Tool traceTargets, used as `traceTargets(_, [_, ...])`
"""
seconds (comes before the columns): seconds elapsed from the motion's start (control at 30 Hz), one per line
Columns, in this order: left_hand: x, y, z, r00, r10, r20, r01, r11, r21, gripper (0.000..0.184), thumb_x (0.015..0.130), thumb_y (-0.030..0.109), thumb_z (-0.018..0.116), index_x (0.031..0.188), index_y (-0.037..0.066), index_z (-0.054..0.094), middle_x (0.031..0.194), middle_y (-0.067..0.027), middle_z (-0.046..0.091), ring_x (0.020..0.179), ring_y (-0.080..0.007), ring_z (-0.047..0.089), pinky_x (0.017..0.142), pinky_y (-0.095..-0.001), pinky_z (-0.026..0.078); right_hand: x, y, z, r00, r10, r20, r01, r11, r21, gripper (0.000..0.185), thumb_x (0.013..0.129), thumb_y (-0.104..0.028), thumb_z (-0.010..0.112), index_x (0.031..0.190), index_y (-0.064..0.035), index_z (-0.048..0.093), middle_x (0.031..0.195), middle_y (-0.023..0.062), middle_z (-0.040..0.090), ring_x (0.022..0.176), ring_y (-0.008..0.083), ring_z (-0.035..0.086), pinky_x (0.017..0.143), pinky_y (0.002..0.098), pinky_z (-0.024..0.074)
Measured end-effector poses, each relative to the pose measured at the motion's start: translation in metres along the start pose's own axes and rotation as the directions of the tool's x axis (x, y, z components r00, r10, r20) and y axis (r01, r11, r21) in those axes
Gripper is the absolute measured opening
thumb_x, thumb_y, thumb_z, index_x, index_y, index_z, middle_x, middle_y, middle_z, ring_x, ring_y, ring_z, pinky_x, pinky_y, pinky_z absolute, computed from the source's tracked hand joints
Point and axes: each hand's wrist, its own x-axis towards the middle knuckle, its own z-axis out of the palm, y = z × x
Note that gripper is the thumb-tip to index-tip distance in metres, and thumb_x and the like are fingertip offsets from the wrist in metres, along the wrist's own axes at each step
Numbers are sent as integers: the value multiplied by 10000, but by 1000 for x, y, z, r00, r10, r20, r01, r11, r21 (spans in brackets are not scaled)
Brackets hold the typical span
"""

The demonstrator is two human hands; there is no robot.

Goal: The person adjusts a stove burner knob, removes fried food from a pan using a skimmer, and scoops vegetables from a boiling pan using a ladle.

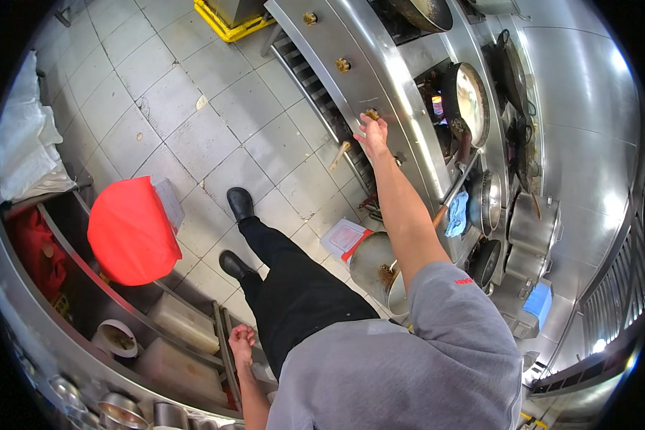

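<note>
Currently, right hand [373,135]: reaching to a stove knob [371,114], fingers partly bent with their tips at it; whether they grip it, I cannot tell.
Stove knob: on the steel front panel [396,118], in a row with others.
Left hand [241,345]: loosely curled near a metal rail [226,351]; any hold is unclear.
Pan [471,106]: over a burner, pale contents inside.
Blue cloth [456,214]: bunched beside a metal bowl [490,202].

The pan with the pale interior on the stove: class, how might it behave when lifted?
The pan likely feels stiff, as it looks like dark metal. It might twist in the grip, since its handle projects from one side. If the pale, glossy interior is liquid, it could slosh.
</note>
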Motion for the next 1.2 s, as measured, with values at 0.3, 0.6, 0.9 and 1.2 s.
traceTargets(0.3, [-1,1,-2,1000,6,-12,-6,1000,20,94,855,176,486,867,86,511,792,-11,561,678,-83,532,542,-198,396,-4,-1,5,999,-45,-8,45,998,-36,795,680,-214,657,1254,-74,125,1236,149,316,1113,292,351,626,365,474])
traceTargets(0.6, [0,-17,-18,997,73,13,-73,997,10,96,854,176,484,882,87,506,786,-4,562,665,-81,524,525,-205,394,-34,65,-12,978,-118,170,161,950,-267,493,732,-226,610,1116,-29,372,864,66,477,742,171,511,543,317,478])
traceTargets(0.9, [0,-19,-52,972,230,51,-229,973,-27,257,796,36,508,1017,97,389,775,-62,548,601,-103,511,474,-213,393,-218,279,-81,574,152,805,405,801,-441,519,722,-408,587,1022,3,488,889,152,557,802,223,538,665,347,451])
traceTargets(1.2, [37,-35,-141,968,252,4,-249,955,164,300,753,-34,449,1017,80,359,752,-98,557,552,-146,531,405,-261,412,-343,266,-169,725,431,537,26,762,-647,336,747,-321,574,912,-28,552,812,99,577,723,173,570,575,317,499])
